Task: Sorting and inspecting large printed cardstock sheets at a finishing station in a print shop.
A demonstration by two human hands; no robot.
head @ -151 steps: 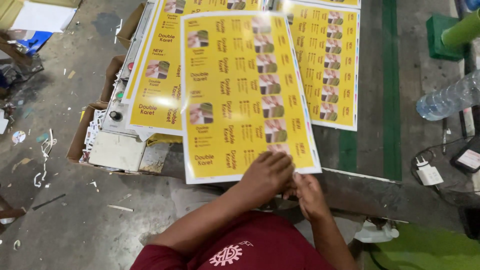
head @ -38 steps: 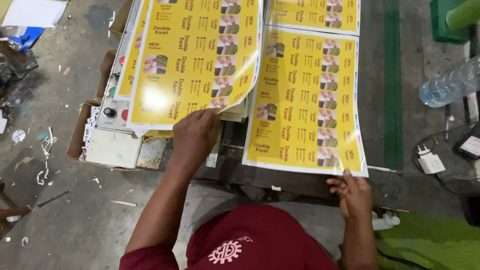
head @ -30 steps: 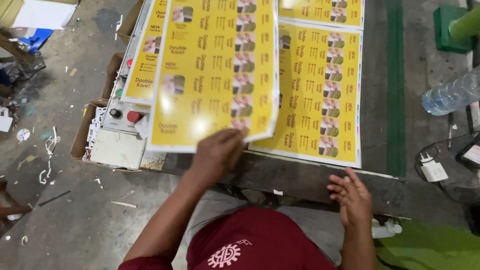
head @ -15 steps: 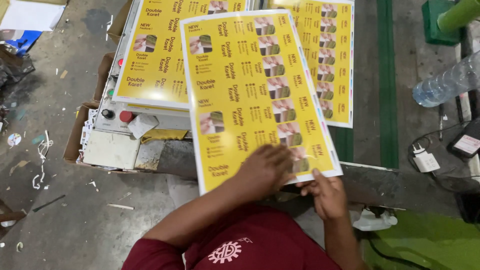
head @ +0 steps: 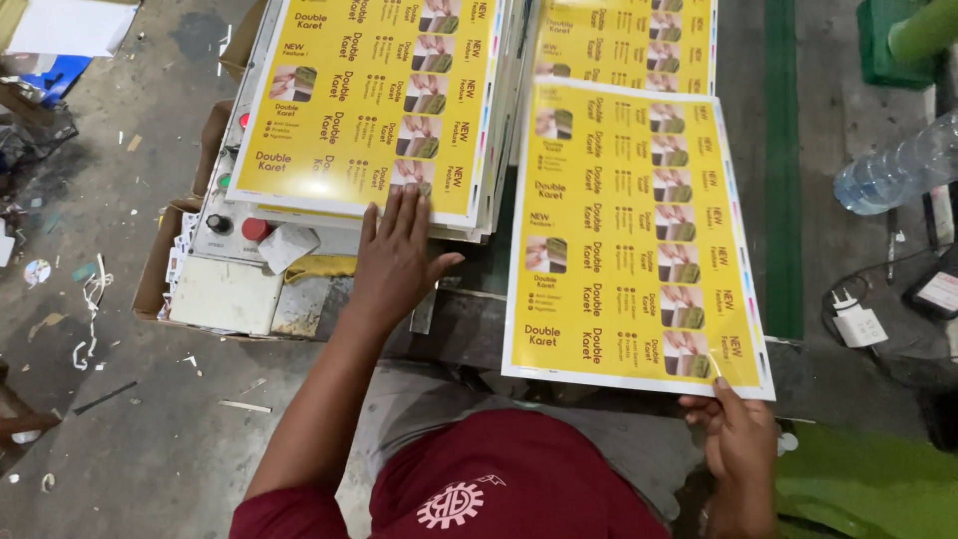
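Yellow printed sheet (head: 634, 235) pinched by right hand (head: 736, 444); left hand (head: 396, 262) flat, open, on sheet stack (head: 374, 110).

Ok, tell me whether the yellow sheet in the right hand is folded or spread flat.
Spread flat: the yellow printed sheet shows its whole face with no crease, and the right hand pinches its near corner.

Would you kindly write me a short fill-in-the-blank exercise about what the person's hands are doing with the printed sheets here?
1. The left hand lies flat on the near edge of the ____ of yellow sheets.
2. The right hand has its grip on the near ____ corner of a single yellow sheet.
3. Far right lies a clear plastic ____ on its side.

Missing words: stack; right; bottle
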